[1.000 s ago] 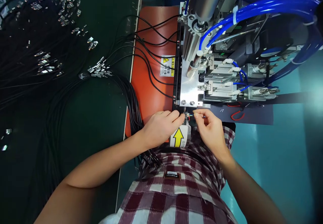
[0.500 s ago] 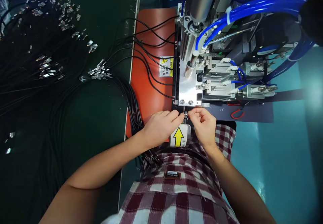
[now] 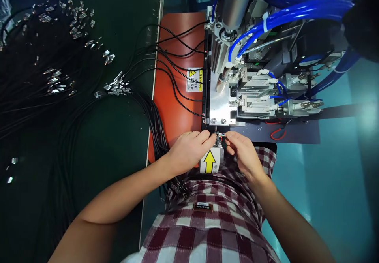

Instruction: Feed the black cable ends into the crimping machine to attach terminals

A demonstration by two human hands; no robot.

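My left hand [image 3: 189, 149] rests on the orange mat [image 3: 174, 109] with its fingertips pinched at a small cable end [image 3: 219, 136] in front of the machine's silver plate [image 3: 221, 105]. My right hand [image 3: 241, 149] meets it from the right, fingers curled and pinching the same tiny metal-tipped piece with thin coloured wires. Both pinches sit just above a white tag with a yellow arrow [image 3: 211, 161]. What exactly each fingertip grips is too small to make out fully.
A pneumatic machine with blue hoses [image 3: 284, 14] fills the upper right. A bundle of black cables [image 3: 154, 124] runs over the mat's left edge onto the dark green table, ending in metal terminals [image 3: 117, 86]. More loose terminals [image 3: 74, 14] lie far left.
My right hand first shifted left toward the fixture, then drew slightly right again with a small metal piece showing between the fingertips. My left hand stayed put.
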